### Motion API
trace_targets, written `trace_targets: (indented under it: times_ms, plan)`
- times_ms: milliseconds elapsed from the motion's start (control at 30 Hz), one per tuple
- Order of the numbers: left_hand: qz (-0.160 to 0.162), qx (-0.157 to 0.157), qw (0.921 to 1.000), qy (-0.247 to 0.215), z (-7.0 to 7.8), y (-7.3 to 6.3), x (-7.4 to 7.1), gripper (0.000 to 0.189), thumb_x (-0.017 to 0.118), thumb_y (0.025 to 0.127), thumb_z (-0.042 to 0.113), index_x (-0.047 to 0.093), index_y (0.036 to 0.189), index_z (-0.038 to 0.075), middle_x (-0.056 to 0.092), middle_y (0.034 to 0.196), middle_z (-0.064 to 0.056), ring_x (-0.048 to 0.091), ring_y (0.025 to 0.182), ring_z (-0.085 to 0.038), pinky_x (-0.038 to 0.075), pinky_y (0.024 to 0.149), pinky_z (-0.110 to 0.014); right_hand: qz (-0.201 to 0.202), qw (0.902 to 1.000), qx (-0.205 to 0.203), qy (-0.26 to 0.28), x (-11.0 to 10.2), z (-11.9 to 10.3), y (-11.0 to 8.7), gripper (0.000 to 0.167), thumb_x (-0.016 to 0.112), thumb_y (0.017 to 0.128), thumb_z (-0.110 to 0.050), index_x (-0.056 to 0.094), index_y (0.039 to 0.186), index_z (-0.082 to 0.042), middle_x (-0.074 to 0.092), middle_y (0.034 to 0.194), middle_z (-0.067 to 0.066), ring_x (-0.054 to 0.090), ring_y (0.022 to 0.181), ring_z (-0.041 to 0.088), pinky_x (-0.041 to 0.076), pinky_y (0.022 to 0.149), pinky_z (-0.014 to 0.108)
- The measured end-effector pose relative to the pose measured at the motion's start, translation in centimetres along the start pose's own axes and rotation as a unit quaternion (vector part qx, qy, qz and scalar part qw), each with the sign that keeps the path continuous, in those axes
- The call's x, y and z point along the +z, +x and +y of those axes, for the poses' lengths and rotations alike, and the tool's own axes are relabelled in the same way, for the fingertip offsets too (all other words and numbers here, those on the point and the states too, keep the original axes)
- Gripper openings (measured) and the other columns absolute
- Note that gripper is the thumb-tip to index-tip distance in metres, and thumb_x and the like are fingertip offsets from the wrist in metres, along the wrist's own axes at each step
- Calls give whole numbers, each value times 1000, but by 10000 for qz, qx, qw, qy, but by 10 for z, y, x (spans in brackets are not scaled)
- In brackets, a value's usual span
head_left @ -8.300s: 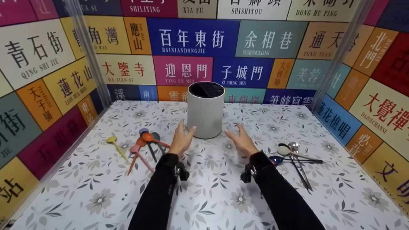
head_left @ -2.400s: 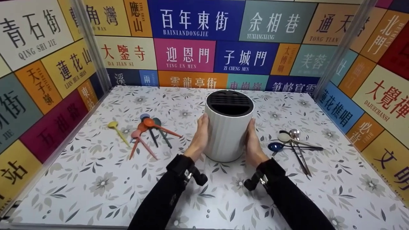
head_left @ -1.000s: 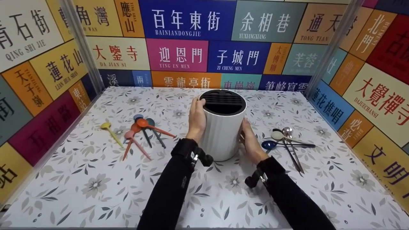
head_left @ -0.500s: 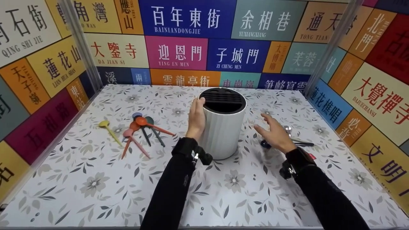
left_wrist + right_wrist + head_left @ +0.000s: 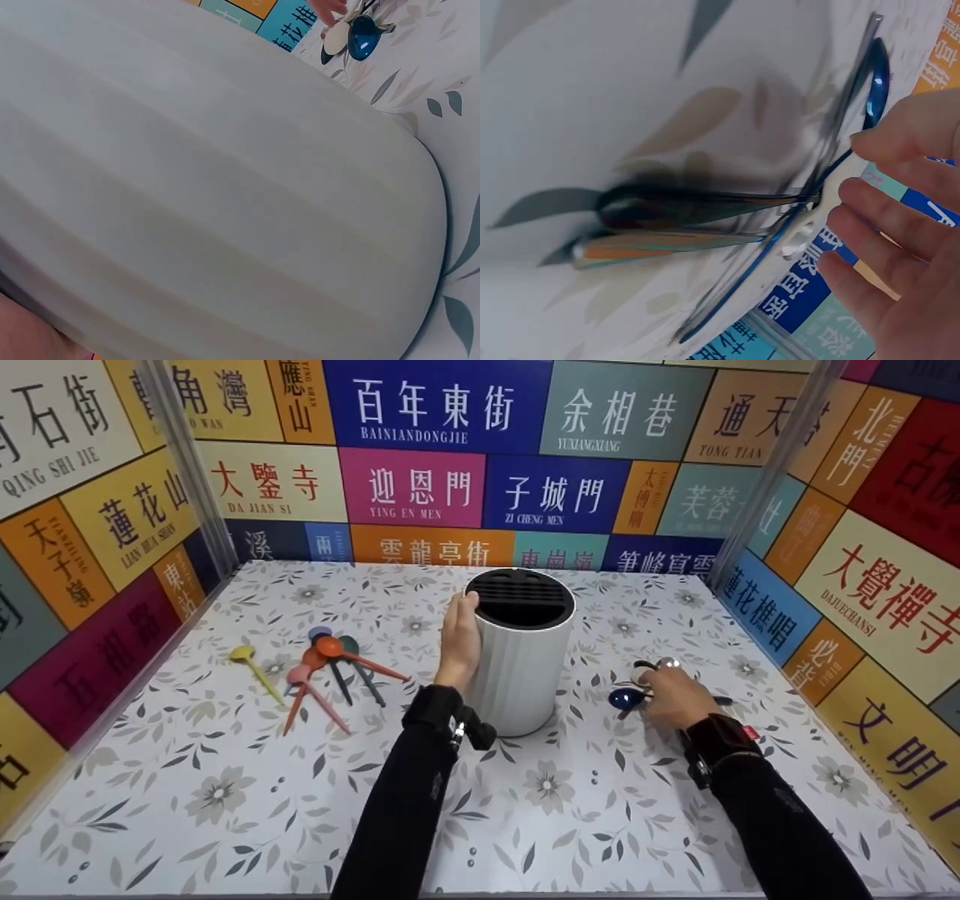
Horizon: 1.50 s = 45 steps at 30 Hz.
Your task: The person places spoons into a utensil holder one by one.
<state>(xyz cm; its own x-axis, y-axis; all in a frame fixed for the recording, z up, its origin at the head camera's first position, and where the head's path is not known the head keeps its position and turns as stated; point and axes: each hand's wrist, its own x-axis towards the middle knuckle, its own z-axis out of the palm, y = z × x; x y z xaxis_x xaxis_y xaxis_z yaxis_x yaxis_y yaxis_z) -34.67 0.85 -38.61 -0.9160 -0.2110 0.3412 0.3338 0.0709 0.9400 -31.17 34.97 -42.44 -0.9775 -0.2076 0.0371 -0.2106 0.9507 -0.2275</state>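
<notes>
A white ribbed knife holder with a black slotted top stands upright on the table. My left hand rests against its left side, fingertips near the rim; the left wrist view is mostly filled by the holder wall. My right hand is low over a crossed pile of spoons on the right. In the right wrist view, thumb and fingers are apart beside the handle of the dark blue spoon; whether they touch it, I cannot tell. A cream spoon and a shiny metal spoon lie in the same pile, partly hidden.
Left of the holder lie several coloured spoons, among them a yellow spoon, a pink spoon and an orange spoon. The table has a floral cover. Walls printed with place names enclose the back and sides.
The holder came nearer and to the right between both hands. My left hand then moved up its side. My right hand left it and moved right, down to the spoon pile.
</notes>
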Motion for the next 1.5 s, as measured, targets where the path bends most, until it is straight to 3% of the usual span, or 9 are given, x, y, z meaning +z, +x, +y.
trace_targets:
  times_ms: [300, 433, 667, 833, 933, 1033, 1167, 1267, 1500]
  plan:
    - [-45, -37, 10000, 52, -1, -2, 2, 44, 35, 105, 34, 61, 114, 0, 63, 124, -18, 57, 120, -30, 42, 107, -40, 31, 9998, 155, -141, 15, 8, -3, 16, 74, 78, 3, 67, 92, 1, 60, 94, 18, 59, 88, 37, 52, 75, 59]
    - [-23, -88, 10000, 13, -1, -3, 3, 43, 35, 105, 34, 61, 113, 1, 63, 124, -17, 57, 120, -29, 42, 107, -40, 37, 9998, 171, -29, 15, 9, -1, 12, 72, 82, 1, 66, 93, -1, 64, 91, 16, 61, 84, 35, 52, 74, 57]
    - [83, 100, 9999, -58, -1, -1, 0, 43, 36, 105, 31, 62, 112, -2, 64, 123, -19, 57, 120, -30, 41, 108, -39, 469, 9974, 68, 549, 4, -6, 5, 14, 60, 91, -1, 65, 104, 3, 68, 99, 23, 65, 94, 43, 50, 84, 63]
    - [101, 155, 9998, -121, -1, 0, -1, 44, 35, 105, 31, 61, 112, -3, 63, 122, -19, 57, 120, -31, 41, 108, -40, 848, 9898, -238, 1120, -9, -28, 14, 14, 54, 102, -5, 63, 106, 5, 69, 95, 20, 65, 86, 36, 51, 78, 53]
    - [108, 128, 9998, -112, -1, 1, 0, 44, 35, 105, 32, 62, 113, -2, 63, 122, -19, 57, 119, -31, 41, 108, -40, 977, 9785, -140, 1813, -18, -44, 20, 14, 53, 103, -6, 62, 106, 5, 67, 88, 15, 63, 79, 30, 49, 72, 41]
    - [116, 124, 9998, -114, 0, 0, 0, 44, 36, 105, 31, 62, 115, -2, 64, 123, -19, 57, 121, -31, 41, 108, -40, 956, 9589, 115, 2671, -29, -62, 25, 15, 52, 103, -7, 59, 109, 5, 61, 82, 7, 61, 76, 21, 49, 68, 30]
    - [74, 38, 9999, -106, 1, -1, 1, 43, 35, 106, 32, 62, 113, -1, 63, 123, -19, 57, 121, -31, 41, 109, -41, 901, 9136, 216, 3959, -45, -87, 30, 14, 53, 107, -12, 53, 108, 2, 51, 79, 2, 53, 69, 12, 53, 66, 25]
    - [48, -35, 9999, -86, 1, -2, 2, 41, 34, 106, 34, 60, 109, 2, 62, 120, -17, 57, 118, -30, 42, 108, -42, 883, 8812, 158, 4641, -58, -105, 30, 16, 54, 108, -17, 49, 102, -3, 45, 77, 0, 45, 64, 11, 48, 64, 26]
    - [82, 27, 10000, -11, 2, -3, 3, 44, 34, 107, 32, 61, 114, -1, 63, 124, -19, 57, 122, -32, 41, 109, -42, 976, 8651, 106, 4919, -88, -145, 30, 26, 64, 103, -24, 44, 95, -9, 36, 69, -6, 32, 56, 9, 30, 56, 26]
